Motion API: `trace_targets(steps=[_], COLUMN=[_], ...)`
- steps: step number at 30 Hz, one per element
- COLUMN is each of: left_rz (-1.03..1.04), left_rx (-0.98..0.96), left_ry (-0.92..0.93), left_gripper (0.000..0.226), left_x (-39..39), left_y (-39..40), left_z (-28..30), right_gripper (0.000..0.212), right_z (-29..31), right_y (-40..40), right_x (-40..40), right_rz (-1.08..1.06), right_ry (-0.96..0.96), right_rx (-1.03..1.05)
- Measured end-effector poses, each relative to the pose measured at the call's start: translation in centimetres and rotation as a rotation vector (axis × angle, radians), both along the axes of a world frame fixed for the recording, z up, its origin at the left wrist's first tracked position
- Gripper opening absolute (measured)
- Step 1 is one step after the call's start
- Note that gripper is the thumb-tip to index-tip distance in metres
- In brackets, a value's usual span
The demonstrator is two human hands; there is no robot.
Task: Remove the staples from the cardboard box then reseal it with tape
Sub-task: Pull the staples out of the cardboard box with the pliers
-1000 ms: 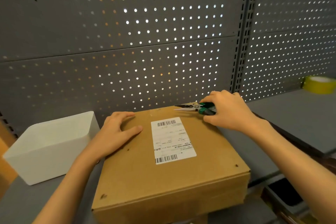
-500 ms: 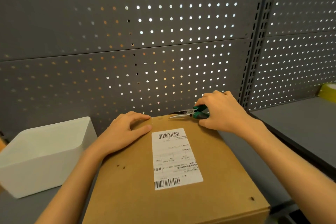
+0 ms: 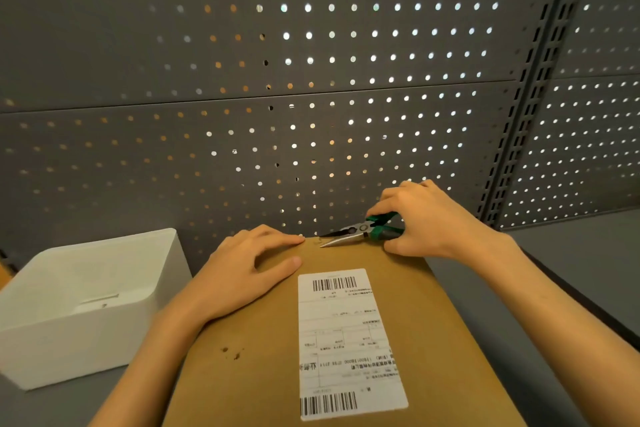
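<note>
A brown cardboard box [image 3: 263,357] with a white shipping label [image 3: 346,340] lies flat on the grey shelf in front of me. My left hand [image 3: 246,274] rests on the box's far left part, fingers spread and lightly bent, fingertips near the far edge. My right hand [image 3: 426,222] grips green-handled needle-nose pliers [image 3: 360,230] at the far right of the box. Their jaws are slightly parted and point left, with the tips at the box's far edge. Small torn marks [image 3: 232,353] show on the box top near my left forearm. No staple is clear to me.
A white rectangular bin [image 3: 45,340] stands to the left of the box on the grey shelf [image 3: 485,305]. A grey pegboard wall [image 3: 311,80] rises right behind the box. A dark slotted upright [image 3: 533,80] runs down the wall at the right.
The view has tilted and closed in on the box's far edge; the tape roll at the right has left the view. The plier tips have moved left along the far edge. My left hand stays put.
</note>
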State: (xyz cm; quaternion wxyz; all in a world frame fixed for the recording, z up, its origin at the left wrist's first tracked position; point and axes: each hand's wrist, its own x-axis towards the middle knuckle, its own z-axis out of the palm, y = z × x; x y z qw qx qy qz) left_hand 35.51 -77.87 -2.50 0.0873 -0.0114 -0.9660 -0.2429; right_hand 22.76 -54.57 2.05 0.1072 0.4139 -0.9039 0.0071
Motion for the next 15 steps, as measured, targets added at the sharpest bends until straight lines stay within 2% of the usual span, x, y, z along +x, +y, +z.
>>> trace_targets(steps=[5,15], left_rz=[-0.007,0.000], left_rx=[-0.010,0.008], left_ry=[-0.013,-0.016], left_gripper=[0.050,0.050], left_x=[0.1,0.2], left_y=[-0.1,0.1], left_z=[0.0,0.1], right_gripper=[0.049,0.046], right_z=[0.3,0.5], right_y=[-0.3,-0.9], right_x=[-0.7,-1.8], right_rz=[0.027,0.076], right_ry=[-0.027,-0.094], right_rx=[0.009,0.027])
